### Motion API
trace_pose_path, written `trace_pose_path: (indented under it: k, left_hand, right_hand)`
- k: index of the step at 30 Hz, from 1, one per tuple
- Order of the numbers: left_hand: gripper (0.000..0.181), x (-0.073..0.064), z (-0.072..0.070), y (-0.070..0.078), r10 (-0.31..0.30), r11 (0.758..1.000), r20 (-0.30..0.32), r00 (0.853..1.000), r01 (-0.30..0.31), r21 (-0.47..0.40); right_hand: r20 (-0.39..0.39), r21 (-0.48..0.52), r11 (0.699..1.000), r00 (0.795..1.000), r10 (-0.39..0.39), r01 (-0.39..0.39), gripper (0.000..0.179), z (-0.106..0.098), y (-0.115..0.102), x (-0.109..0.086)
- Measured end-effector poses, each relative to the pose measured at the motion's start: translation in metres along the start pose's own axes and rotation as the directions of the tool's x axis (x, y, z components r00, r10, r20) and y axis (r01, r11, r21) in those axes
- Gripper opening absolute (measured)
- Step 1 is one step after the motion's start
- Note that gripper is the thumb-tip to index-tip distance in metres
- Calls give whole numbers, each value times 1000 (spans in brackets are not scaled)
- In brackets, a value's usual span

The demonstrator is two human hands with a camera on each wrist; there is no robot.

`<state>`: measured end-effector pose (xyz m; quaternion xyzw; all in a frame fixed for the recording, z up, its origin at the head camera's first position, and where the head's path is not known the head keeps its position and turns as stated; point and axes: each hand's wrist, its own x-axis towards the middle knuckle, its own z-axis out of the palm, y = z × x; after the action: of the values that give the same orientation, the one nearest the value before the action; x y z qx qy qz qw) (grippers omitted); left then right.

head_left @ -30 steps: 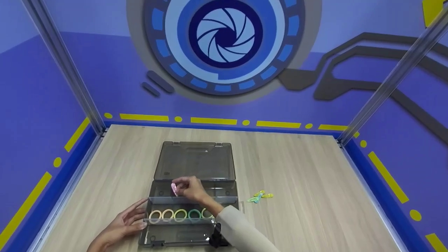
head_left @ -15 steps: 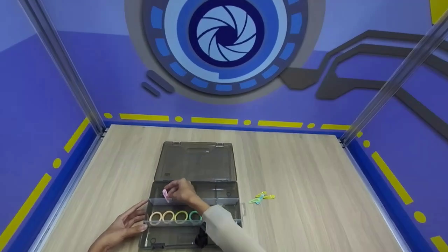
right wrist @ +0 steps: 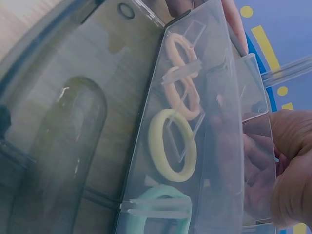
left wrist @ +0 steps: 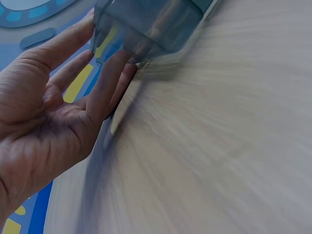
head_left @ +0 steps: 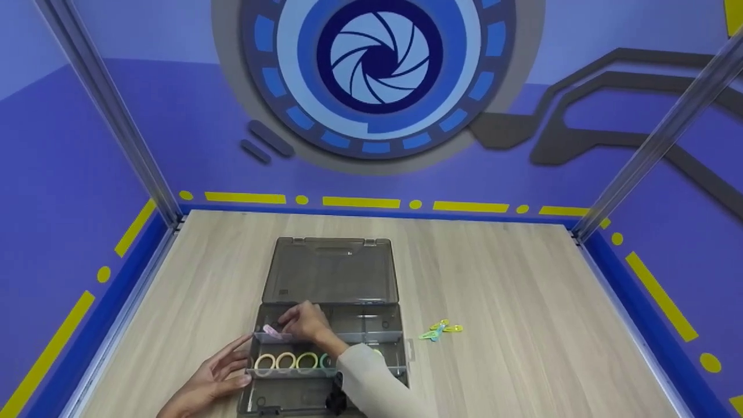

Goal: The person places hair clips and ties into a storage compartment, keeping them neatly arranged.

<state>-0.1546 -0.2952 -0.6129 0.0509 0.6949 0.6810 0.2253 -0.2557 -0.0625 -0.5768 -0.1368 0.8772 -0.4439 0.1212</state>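
Observation:
A smoky clear plastic box (head_left: 296, 390) lies with its lid (head_left: 331, 270) folded back. My right hand (head_left: 307, 323) is over the back compartment, fingers loosely bent. Just left of and below its fingertips, a pink hair clip (head_left: 270, 331) lies tilted by the divider; its right end is partly hidden. My left hand (head_left: 212, 380) touches the box's left side with fingers extended, also seen in the left wrist view. Several hair ties stand in a row in the middle compartment, including a yellow one (right wrist: 156, 141) and a green one (right wrist: 165, 191); the right forearm covers some.
On the table right of the box lies a small group of yellow, green and blue hair clips (head_left: 440, 330). Blue printed panels (head_left: 464, 174) and metal posts enclose the wood-patterned table (head_left: 511, 290).
The right hand has moved left along the back compartment with the pink clip. The clip has dropped lower and tipped over, with the index fingertip now apart from it. The left hand stays put.

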Motion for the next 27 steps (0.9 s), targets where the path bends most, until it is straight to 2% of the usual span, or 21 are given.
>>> trace_pose_path:
  k: [8, 15, 17, 21, 27]
  left_hand:
    - [83, -1, 3, 1, -46, 999, -37, 998, 47, 4]
    - [84, -2, 5, 2, -75, 997, -69, 995, 75, -6]
    - [84, 0, 4, 3, -83, 997, -75, 994, 82, -14]
    - [83, 1, 4, 3, -82, 997, -66, 994, 81, -17]
    - [81, -2, 1, 1, -54, 998, -24, 998, 53, -15]
  right_hand:
    - [-5, -27, 999, 999, -42, 42, 17, -1, 4, 0]
    - [21, 6, 998, 997, -69, 69, 21, -3, 7, -2]
    - [43, 20, 998, 997, -65, 64, 21, -4, 6, -1]
    - [105, -5, 994, 988, -111, 112, 22, -5, 6, 4]
    - [228, -120, 967, 954, -193, 225, 24, -3, 1, 14]
